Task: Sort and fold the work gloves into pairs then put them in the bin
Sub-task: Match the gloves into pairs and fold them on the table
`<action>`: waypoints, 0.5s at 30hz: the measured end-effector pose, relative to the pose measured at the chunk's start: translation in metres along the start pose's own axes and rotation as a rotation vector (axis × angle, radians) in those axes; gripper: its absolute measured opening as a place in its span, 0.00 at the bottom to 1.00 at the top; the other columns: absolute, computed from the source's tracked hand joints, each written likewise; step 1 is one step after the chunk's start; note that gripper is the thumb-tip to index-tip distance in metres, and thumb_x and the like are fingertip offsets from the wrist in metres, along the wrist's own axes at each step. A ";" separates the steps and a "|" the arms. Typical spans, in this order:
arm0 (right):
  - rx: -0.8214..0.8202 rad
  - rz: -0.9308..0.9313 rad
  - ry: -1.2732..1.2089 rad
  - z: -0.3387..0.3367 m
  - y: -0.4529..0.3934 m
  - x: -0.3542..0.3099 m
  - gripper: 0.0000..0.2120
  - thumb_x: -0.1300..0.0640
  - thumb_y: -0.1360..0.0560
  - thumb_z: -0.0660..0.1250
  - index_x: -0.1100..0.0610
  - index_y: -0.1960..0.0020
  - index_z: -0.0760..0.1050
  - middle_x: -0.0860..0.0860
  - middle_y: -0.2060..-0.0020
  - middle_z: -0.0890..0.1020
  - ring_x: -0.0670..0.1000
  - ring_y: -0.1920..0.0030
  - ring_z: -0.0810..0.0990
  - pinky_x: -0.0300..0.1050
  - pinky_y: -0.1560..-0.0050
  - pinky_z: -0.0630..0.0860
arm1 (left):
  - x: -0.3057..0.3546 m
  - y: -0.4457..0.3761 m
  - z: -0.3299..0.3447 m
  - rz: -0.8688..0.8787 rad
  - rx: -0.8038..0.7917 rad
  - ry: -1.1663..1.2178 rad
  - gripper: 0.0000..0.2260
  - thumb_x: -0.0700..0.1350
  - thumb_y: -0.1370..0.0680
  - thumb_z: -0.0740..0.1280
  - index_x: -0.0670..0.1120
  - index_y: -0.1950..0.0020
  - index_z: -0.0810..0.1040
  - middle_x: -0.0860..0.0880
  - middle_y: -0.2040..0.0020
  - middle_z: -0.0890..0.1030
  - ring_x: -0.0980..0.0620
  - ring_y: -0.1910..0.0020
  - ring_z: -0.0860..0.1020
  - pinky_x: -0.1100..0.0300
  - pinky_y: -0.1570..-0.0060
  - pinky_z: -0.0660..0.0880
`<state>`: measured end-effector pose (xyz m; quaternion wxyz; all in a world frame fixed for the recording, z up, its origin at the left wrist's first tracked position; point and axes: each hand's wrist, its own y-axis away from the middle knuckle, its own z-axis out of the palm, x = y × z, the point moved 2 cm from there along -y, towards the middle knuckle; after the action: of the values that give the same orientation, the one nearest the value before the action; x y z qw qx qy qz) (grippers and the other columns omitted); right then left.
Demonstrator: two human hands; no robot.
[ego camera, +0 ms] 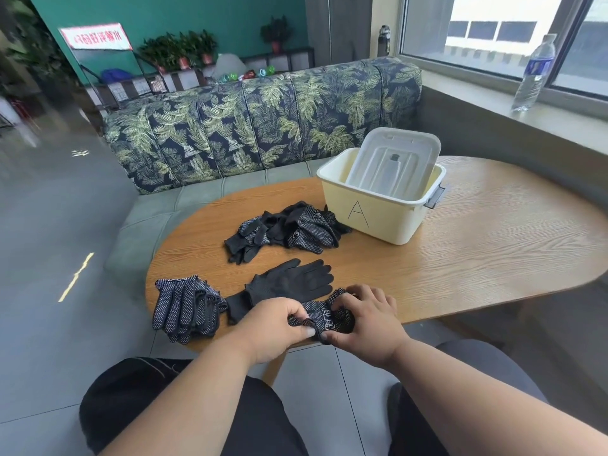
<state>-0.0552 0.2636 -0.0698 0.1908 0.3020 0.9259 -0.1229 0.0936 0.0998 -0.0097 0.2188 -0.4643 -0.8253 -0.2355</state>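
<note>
Cream plastic bin (371,215), marked "A", near the far edge of the oval wood-grain table (477,245); its translucent lid (393,162) stands tilted inside, and no gloves show in it. Left hand (276,327) and right hand (368,320) both pinch one dotted black knit glove (324,314) at the near edge. Two plain black gloves (289,284) lie flat just beyond. A stack of dotted gloves (187,309) sits at the near-left edge; an unsorted heap (286,228) touches the bin's front; count unclear

Bright daylight from window (503,34), soft shadows, wide-angle edge distortion
</note>
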 end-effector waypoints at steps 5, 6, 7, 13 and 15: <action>-0.014 -0.001 -0.012 -0.003 0.000 0.000 0.31 0.21 0.36 0.65 0.36 0.39 0.74 0.41 0.33 0.70 0.52 0.31 0.65 0.54 0.32 0.60 | 0.009 -0.004 0.008 0.044 0.073 -0.083 0.07 0.57 0.24 0.73 0.54 0.54 0.82 0.59 0.51 0.79 0.56 0.41 0.71 0.55 0.41 0.70; -0.021 0.002 -0.015 -0.003 -0.001 -0.001 0.30 0.22 0.36 0.64 0.35 0.39 0.74 0.41 0.33 0.70 0.52 0.31 0.65 0.53 0.32 0.59 | 0.010 -0.004 0.010 0.038 0.085 -0.098 0.07 0.56 0.24 0.73 0.54 0.53 0.82 0.59 0.51 0.79 0.55 0.41 0.70 0.55 0.41 0.70; -0.027 0.009 -0.023 -0.003 -0.001 -0.001 0.29 0.22 0.35 0.63 0.35 0.40 0.74 0.41 0.33 0.70 0.51 0.31 0.65 0.53 0.32 0.59 | 0.010 -0.005 0.013 0.033 0.103 -0.111 0.07 0.57 0.24 0.73 0.54 0.53 0.82 0.59 0.51 0.79 0.54 0.41 0.70 0.55 0.41 0.70; -0.017 0.074 -0.139 -0.002 -0.007 0.003 0.12 0.37 0.21 0.60 0.34 0.42 0.78 0.40 0.33 0.72 0.52 0.31 0.66 0.51 0.33 0.57 | 0.012 -0.006 0.030 -0.070 0.310 -0.145 0.17 0.57 0.27 0.75 0.59 0.44 0.73 0.60 0.53 0.75 0.54 0.46 0.72 0.54 0.42 0.70; -0.008 0.077 -0.137 -0.001 -0.008 0.004 0.10 0.40 0.19 0.61 0.35 0.42 0.78 0.39 0.35 0.74 0.51 0.32 0.66 0.50 0.36 0.58 | 0.012 -0.006 0.034 -0.053 0.380 -0.174 0.18 0.56 0.28 0.76 0.58 0.47 0.70 0.59 0.53 0.74 0.54 0.48 0.72 0.54 0.43 0.69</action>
<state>-0.0633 0.2601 -0.0697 0.2595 0.3276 0.8988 -0.1323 0.0775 0.1252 -0.0310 0.2242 -0.4115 -0.8825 -0.0401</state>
